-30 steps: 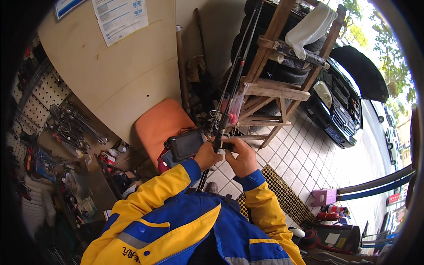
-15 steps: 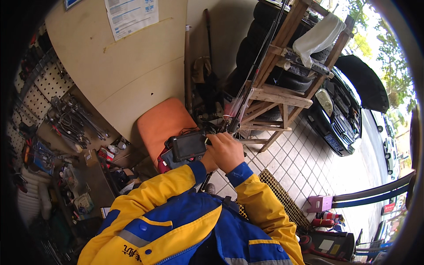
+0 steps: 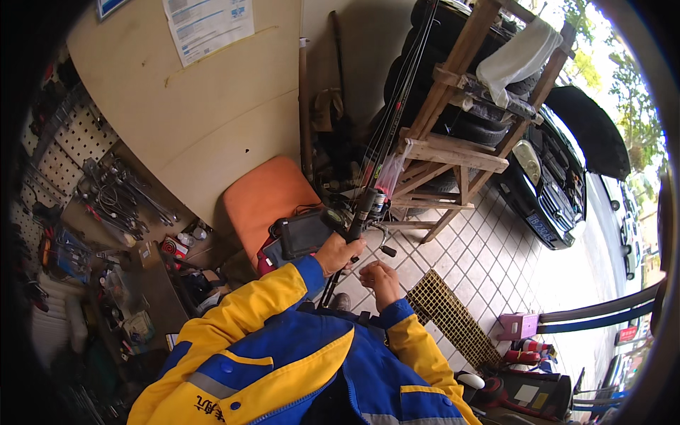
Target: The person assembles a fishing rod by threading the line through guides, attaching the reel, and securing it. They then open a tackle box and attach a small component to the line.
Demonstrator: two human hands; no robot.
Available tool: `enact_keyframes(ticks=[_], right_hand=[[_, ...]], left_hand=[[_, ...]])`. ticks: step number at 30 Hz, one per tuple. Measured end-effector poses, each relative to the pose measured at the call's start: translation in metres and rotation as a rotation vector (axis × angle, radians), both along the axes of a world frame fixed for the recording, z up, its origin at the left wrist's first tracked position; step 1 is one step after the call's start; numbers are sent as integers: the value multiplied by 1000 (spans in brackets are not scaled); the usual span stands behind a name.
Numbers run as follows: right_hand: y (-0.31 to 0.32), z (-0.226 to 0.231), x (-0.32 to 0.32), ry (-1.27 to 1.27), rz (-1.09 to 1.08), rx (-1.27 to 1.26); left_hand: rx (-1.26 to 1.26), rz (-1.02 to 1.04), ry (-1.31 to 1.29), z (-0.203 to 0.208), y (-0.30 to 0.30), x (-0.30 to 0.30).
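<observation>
Left hand [image 3: 338, 253] wrapped round the fishing rods [image 3: 365, 207] at the black grip; fingers closed on it, thumb on the near end. Rods mid-scene, slanting up to the far side and a bit right, between the orange chair [image 3: 265, 195] and the wooden rack [image 3: 453, 153]. Butt ends run down toward the person's jacket [image 3: 297, 368], yellow and blue.

Reel [image 3: 379, 205] on the right of the grip, silver spool; its crank knob [image 3: 387, 251] sticks out just past the right hand [image 3: 382, 282]. Right hand is off the rods, near them, fingers curled in toward the thumb. Can't tell if it pinches something thin, too small to see. Clear plastic bag [image 3: 391, 172] with red bits sits at the rods, far of the reel; can't tell what it hangs from.

Tablet [image 3: 306, 234], black, on the chair seat, left of the rods. Rack on the far right holds tires [image 3: 478, 129], white cloth [image 3: 520, 62] draped over it. Right of that, dark car [image 3: 544, 177], hood up. Metal grate [image 3: 453, 319] in the tiled floor [image 3: 492, 258], right of the right hand; pink box [image 3: 519, 326] farther right. Hand tools [image 3: 117, 198] on the left.
</observation>
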State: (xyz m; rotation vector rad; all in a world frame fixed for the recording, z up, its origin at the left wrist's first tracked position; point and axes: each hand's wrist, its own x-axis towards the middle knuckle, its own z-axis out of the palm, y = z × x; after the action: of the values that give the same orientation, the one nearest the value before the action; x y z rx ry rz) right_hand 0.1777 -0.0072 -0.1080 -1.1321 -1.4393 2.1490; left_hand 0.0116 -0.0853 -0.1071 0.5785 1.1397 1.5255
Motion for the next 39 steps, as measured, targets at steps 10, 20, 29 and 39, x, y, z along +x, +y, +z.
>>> enact_keyframes(ticks=[10, 20, 29, 39], right_hand=[[39, -65, -55, 630, 181, -621], [48, -69, -64, 518, 365, -533], [35, -70, -51, 385, 108, -318], [24, -73, 0, 228, 51, -72]], left_hand=[[37, -221, -65, 13, -1, 17], [-13, -142, -27, 8, -5, 8], [-4, -144, 38, -8, -2, -3], [-9, -246, -84, -3, -5, 0]])
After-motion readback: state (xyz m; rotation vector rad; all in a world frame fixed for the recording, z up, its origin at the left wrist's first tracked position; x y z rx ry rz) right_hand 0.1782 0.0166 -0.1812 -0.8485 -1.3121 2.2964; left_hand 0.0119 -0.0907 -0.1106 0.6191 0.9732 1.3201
